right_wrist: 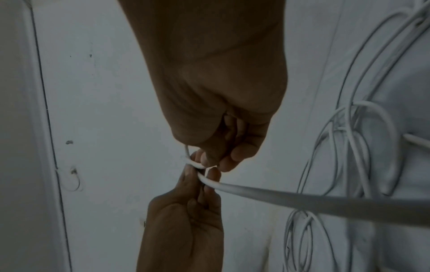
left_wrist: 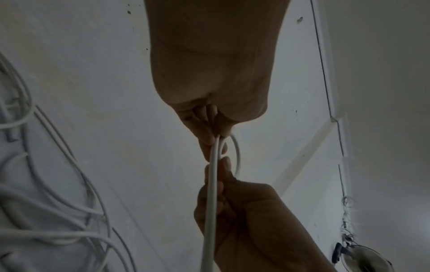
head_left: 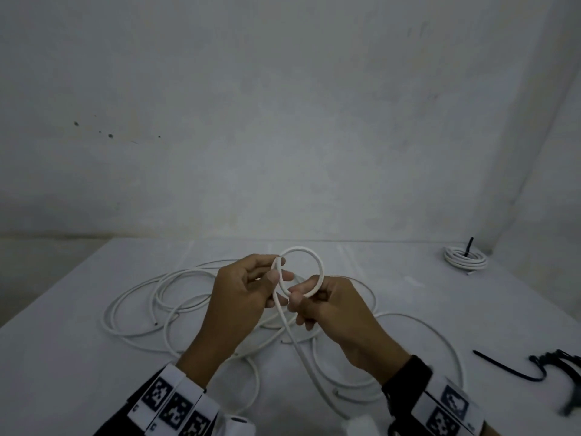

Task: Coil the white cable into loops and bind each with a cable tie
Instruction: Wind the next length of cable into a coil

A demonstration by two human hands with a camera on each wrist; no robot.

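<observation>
White cable (head_left: 317, 262) formed a small loop above the tabletop (head_left: 63, 357), pinched by the left hand (head_left: 242, 291) and right hand (head_left: 327, 306). Both grips held it closed; the rest lay tangled below.

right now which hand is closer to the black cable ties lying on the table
Right. The right hand holds the small loop mid-table, on the same side as the black cable ties at the right edge. The left hand is further left.

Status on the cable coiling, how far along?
Done: one tied coil sits at the table's far right. In hand: left hand and right hand pinch a first small loop. Left: most white cable lies loose; black cable ties wait at right.
</observation>
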